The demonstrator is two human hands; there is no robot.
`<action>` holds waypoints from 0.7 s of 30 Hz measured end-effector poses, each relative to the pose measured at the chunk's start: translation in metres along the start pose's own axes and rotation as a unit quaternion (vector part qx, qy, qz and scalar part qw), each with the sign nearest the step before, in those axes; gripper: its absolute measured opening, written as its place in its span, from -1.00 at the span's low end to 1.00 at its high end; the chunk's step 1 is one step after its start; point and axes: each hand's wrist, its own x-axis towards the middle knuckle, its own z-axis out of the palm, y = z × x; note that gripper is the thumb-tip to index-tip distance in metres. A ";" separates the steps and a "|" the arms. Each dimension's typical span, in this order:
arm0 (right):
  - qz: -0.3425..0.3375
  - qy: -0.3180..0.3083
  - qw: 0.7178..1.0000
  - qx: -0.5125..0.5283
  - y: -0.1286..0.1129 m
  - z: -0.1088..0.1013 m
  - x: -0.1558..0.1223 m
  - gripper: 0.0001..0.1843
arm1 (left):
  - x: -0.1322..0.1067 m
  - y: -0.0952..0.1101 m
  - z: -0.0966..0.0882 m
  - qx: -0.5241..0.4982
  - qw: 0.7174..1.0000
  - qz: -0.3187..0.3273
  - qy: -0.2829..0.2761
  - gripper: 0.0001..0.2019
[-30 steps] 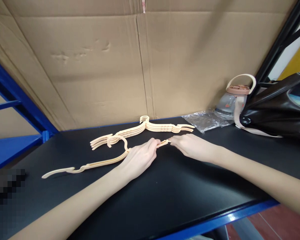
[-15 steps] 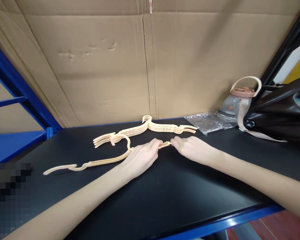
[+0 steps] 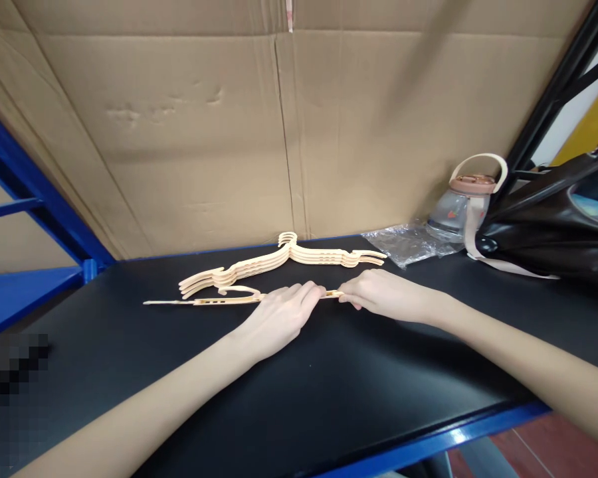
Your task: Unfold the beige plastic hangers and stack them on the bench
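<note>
A cream plastic clothes hanger (image 3: 229, 301) is gripped in both hands above the black tabletop (image 3: 299, 398). My left hand (image 3: 282, 318) is closed around it near the middle, close to the base of its hook. At the other arm of the hanger, my right hand (image 3: 373, 295) pinches the end, and a short piece shows between the two hands. The hanger is seen nearly edge-on, its hook tipped to the left. Behind it lies a nested stack of several matching hangers (image 3: 264, 263), hooks toward the cardboard. My fingers hide the hanger's right end.
Cardboard (image 3: 189, 133) stands along the back. At the right are a clear plastic bag (image 3: 403, 245), a bottle (image 3: 453, 209) with a handle and strap, and a black bag (image 3: 543, 219). A blue metal frame (image 3: 54, 212) rises at the left.
The held hanger has turned from a slanted, broader view to nearly edge-on and level. Its left arm has risen and its hook has swung downward. Both hands keep their grip.
</note>
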 end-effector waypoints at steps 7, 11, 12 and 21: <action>0.029 0.097 0.995 -0.003 -0.005 0.008 0.003 -0.78 | 0.001 0.002 0.002 0.011 0.999 -0.009 0.040 -0.74; 0.075 0.154 0.985 0.025 -0.007 0.008 0.005 -0.73 | -0.001 0.001 0.001 0.040 0.990 0.017 0.136 -0.65; 0.081 0.162 0.982 0.061 -0.006 0.007 0.005 -0.69 | -0.001 0.000 -0.001 0.051 0.986 0.032 0.158 -0.60; 0.120 0.243 0.869 0.415 0.031 0.000 0.009 -0.65 | -0.004 -0.003 -0.013 0.100 0.976 0.058 0.184 -0.47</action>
